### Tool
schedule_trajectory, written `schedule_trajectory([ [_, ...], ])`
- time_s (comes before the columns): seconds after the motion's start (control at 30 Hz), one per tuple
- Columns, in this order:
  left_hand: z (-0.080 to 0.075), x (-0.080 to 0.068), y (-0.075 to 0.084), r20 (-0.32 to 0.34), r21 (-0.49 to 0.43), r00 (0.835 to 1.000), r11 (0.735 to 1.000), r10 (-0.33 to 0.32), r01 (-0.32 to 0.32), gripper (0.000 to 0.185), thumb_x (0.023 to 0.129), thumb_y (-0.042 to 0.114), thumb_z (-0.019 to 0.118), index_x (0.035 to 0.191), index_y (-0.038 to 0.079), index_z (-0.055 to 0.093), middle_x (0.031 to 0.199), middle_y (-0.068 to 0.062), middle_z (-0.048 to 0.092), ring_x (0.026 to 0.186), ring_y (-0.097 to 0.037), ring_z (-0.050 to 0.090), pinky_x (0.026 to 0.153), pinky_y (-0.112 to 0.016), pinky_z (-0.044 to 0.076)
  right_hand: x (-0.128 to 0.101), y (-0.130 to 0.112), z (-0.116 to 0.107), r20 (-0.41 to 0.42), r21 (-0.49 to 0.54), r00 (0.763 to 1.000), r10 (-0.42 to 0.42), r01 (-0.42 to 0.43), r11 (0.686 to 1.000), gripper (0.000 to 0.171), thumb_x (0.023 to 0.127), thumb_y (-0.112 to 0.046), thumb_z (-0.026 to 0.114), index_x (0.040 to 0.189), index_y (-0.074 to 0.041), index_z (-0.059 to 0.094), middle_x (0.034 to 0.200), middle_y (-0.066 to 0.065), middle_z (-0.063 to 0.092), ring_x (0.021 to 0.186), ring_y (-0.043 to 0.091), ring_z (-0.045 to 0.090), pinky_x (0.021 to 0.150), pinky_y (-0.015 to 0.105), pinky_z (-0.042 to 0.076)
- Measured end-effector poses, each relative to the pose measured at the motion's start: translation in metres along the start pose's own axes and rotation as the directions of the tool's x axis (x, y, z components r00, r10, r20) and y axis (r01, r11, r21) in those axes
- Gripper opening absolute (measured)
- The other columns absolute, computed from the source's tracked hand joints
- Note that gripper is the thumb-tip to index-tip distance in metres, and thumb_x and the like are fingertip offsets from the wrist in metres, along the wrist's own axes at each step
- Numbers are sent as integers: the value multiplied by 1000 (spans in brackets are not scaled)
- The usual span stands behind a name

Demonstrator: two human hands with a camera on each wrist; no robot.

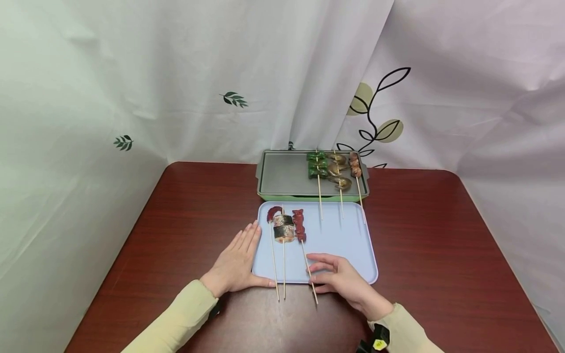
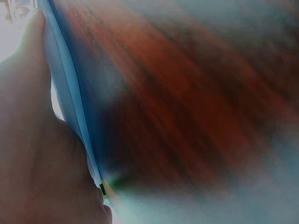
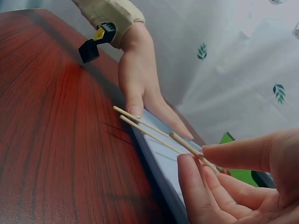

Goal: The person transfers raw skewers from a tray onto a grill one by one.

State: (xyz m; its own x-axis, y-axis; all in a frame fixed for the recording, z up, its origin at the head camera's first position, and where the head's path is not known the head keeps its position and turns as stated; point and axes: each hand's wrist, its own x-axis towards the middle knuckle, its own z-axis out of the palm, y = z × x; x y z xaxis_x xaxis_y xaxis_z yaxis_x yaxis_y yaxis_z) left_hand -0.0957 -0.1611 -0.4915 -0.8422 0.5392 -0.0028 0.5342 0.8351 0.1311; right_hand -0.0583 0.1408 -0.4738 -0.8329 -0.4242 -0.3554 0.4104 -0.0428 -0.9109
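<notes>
Item: light blue tray (image 1: 344, 240), set lengthwise on a dark red wooden table (image 1: 185, 220), its far end just beside a green-rimmed griddle pan (image 1: 282, 174). Three skewers are laid at the tray's left side, food ends away from the person and stick ends overhanging the near rim — a reddish curled piece (image 1: 273, 213), a fish slice skewer (image 1: 284, 228), and a dark red meat skewer (image 1: 299, 225). The left hand (image 1: 236, 264) is laid flat against the tray's left edge, fingers straight and together, thumb along the near corner; it is judged to be steadying the tray so that it does not slide. The right hand (image 1: 342, 277) is brought to the stick of the meat skewer where it crosses the near rim; in the right wrist view its fingertips (image 3: 196, 175) are seen close about the stick with thumb opposed, in contact, though a firm pinch cannot be confirmed. Three further skewers — green pepper (image 1: 317, 164), mushroom (image 1: 339, 174), brown meat (image 1: 355, 165) — are rested on the griddle pan with sticks reaching over onto the tray, handles thus kept off the cooking surface. A white leaf-print curtain (image 1: 234, 99) is hung behind
</notes>
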Motion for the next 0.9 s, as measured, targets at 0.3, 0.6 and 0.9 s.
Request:
schedule_trajectory([
  [0.3, -3, 0, 2, 33, 16, 999, 1000, -9, 8, 138, 72, 93, 54, 158, -9, 19, 165, -25, 16, 152, -36, 16, 121, -46, 19, -2, 0, -1, -17, 2, 1000, 10, -10, 1000, 58, 93, 1, 68, 146, 10, 47, 110, 16, 67, 91, 21, 70, 73, 36, 61],
  [0.6, -5, 0, 2, 38, 26, 999, 1000, -6, 5, 138, 72, 93, 54, 158, -9, 19, 165, -25, 16, 152, -36, 16, 121, -46, 18, -5, -2, 2, -6, 40, 1000, 14, -13, 999, 58, 92, 2, 69, 146, 10, 47, 111, 19, 66, 85, 18, 70, 69, 33, 61],
  [0.9, -7, 1, 3, 55, 16, 998, 1000, -10, 10, 138, 72, 93, 54, 158, -9, 18, 165, -24, 16, 152, -37, 14, 122, -46, 17, -7, -3, 3, -4, 25, 1000, 3, -3, 1000, 59, 91, 2, 70, 145, 9, 48, 113, 19, 65, 85, 19, 69, 68, 32, 60],
])
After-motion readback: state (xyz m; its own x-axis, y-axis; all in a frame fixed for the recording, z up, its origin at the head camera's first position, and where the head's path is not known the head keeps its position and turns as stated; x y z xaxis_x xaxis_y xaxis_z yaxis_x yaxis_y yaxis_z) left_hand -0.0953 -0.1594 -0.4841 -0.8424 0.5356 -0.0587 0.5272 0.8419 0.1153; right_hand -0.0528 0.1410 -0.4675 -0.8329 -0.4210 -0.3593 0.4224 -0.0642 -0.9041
